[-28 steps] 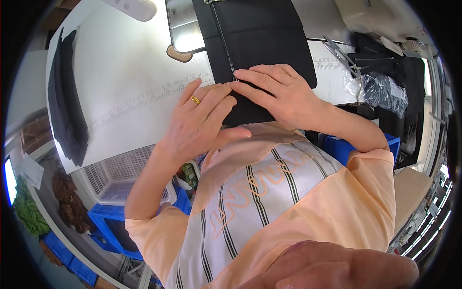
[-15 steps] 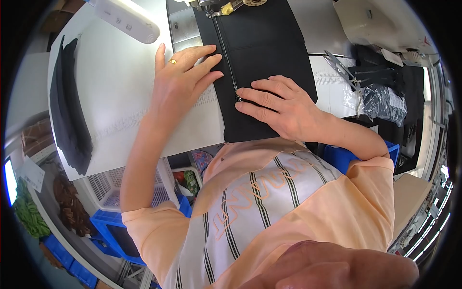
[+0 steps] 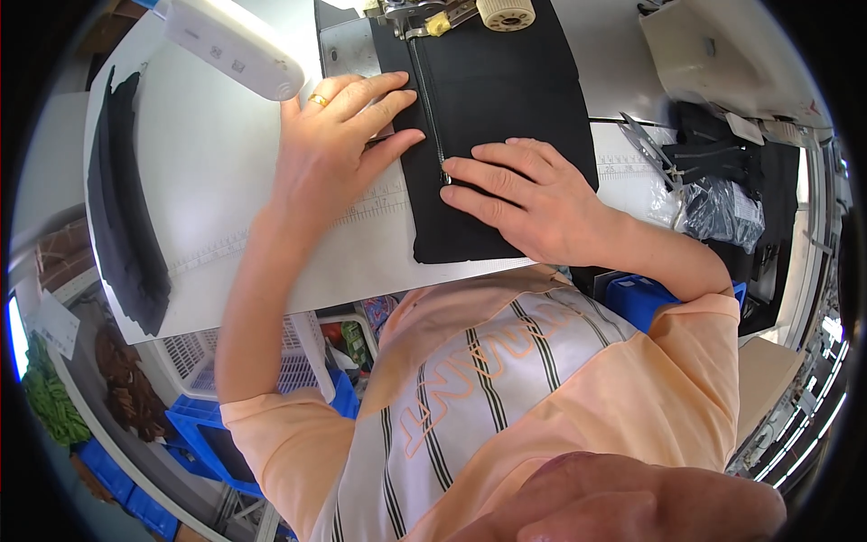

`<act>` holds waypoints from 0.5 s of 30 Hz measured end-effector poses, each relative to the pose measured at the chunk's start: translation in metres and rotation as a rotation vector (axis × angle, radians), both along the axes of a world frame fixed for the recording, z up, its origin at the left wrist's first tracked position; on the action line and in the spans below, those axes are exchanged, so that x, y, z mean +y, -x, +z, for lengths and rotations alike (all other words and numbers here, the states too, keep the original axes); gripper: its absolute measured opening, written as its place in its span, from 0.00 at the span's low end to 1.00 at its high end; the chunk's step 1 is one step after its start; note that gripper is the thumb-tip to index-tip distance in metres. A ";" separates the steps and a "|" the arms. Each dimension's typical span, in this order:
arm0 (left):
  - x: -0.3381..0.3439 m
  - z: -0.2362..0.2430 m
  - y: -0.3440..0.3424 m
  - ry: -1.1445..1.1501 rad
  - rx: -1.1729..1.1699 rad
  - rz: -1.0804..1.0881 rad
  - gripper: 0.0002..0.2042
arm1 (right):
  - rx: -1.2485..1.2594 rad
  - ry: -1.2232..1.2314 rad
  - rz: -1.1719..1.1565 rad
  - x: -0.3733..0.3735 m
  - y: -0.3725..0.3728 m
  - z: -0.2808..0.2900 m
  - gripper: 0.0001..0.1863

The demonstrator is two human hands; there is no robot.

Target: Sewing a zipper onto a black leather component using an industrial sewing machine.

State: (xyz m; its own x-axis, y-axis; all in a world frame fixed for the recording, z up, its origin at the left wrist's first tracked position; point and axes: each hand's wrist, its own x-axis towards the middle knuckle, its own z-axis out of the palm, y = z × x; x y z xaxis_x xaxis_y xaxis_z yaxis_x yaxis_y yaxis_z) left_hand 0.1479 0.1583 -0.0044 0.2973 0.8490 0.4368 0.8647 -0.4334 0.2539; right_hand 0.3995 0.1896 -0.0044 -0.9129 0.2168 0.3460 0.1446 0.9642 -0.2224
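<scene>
white worktable (image 3: 226,208), blue crates (image 3: 194,434) beneath, bright lamp (image 3: 230,45)

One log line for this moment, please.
left hand flat on black fabric's left edge | right hand flat on fabric | zipper under presser foot

Both forearms reaching forward from the lower edge, elbows bent. Left hand (image 3: 339,135) lying palm down, fingers spread and pointing right (ring on one finger). Right hand (image 3: 533,199) lying flat just beside it, fingers extended leftward, fingertips nearly meeting the left's. Neither hand gripping.
</scene>
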 end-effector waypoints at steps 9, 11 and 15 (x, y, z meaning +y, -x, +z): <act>0.026 -0.016 0.007 -0.273 0.065 -0.061 0.14 | 0.041 -0.046 -0.027 0.024 0.014 -0.004 0.20; 0.021 -0.020 0.000 -0.264 0.052 -0.027 0.14 | 0.039 -0.058 -0.034 0.029 0.017 -0.004 0.19; 0.017 -0.015 -0.007 -0.174 0.035 0.042 0.15 | 0.052 -0.049 -0.053 0.039 0.020 -0.006 0.19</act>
